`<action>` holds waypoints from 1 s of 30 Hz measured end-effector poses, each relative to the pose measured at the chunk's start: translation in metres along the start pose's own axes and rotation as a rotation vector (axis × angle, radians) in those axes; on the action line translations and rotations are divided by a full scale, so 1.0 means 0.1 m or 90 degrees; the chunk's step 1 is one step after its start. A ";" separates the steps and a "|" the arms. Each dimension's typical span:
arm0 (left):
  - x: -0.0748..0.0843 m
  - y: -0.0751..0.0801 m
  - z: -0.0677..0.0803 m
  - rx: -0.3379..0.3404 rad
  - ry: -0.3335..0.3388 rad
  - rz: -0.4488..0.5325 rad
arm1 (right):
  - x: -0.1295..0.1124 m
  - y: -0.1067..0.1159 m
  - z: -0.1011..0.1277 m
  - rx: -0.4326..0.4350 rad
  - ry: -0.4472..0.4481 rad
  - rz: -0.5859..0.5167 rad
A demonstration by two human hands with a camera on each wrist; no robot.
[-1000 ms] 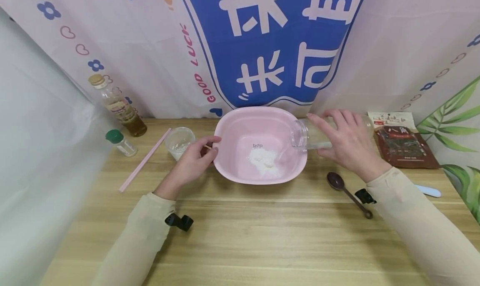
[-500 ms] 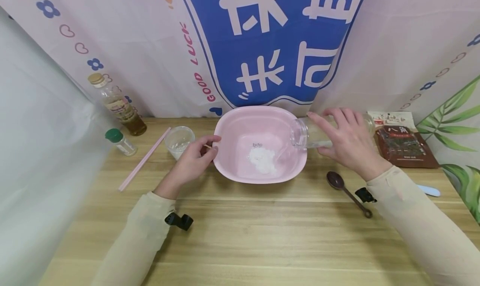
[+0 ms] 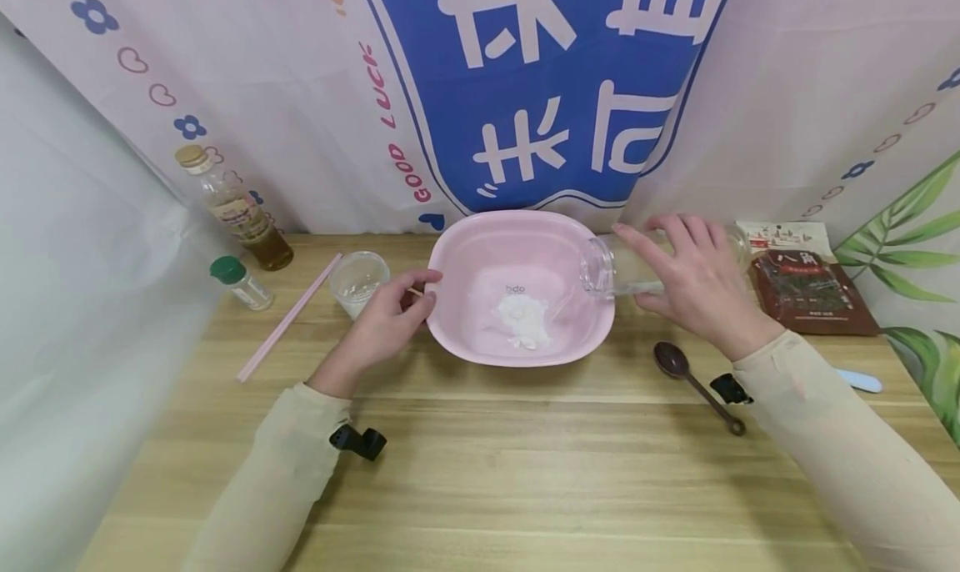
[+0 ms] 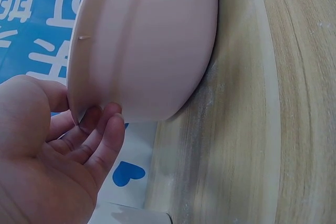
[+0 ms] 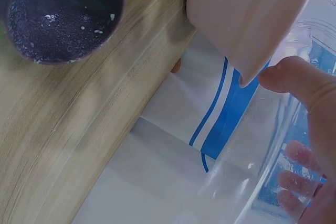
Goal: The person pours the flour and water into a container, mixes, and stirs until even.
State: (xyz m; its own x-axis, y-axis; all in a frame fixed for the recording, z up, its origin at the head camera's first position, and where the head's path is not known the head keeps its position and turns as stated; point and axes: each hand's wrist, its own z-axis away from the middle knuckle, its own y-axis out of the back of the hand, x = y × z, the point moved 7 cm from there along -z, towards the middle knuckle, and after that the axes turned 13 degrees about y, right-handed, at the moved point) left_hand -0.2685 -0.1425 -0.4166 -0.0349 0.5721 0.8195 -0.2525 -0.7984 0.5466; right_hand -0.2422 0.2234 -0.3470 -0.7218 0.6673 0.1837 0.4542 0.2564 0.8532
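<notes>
My left hand (image 3: 390, 315) grips the left rim of a pink plastic basin (image 3: 558, 232); in the left wrist view its fingers curl under the edge. White powder (image 3: 523, 320) lies on the basin's bottom. In my right hand (image 3: 693, 284) is a clear jar (image 3: 598, 268), held on its side with its mouth over the basin's right rim. A thin clear stream runs from the mouth toward the powder. In the right wrist view the thumb (image 5: 291, 74) lies along the clear wall, with several fingers seen through it.
A clear cup (image 3: 360, 278), pink chopsticks (image 3: 288, 318), a green-capped shaker (image 3: 243, 284) and an oil bottle (image 3: 247, 222) stand or lie at left. A brown measuring spoon (image 3: 671, 361), a brown spice packet (image 3: 810, 297) and a pale-blue handle (image 3: 858, 380) are at right.
The powder patch has changed shape slightly, with wet-looking edges, as the stream keeps flowing from the jar. Both hands have stayed nearly still.
</notes>
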 end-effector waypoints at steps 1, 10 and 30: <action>0.00 0.00 0.00 0.001 -0.001 0.000 | 0.00 0.00 0.00 -0.001 0.000 0.001; -0.01 0.00 0.00 -0.001 0.012 0.009 | 0.02 -0.03 -0.01 -0.014 0.002 -0.001; -0.02 0.00 -0.01 0.005 0.013 0.006 | 0.01 -0.01 -0.03 -0.030 -0.002 -0.005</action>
State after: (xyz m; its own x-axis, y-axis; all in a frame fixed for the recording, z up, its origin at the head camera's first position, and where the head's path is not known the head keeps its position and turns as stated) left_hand -0.2691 -0.1434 -0.4180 -0.0562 0.5685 0.8208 -0.2441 -0.8050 0.5408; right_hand -0.2448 0.2218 -0.3459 -0.7240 0.6672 0.1753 0.4229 0.2285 0.8769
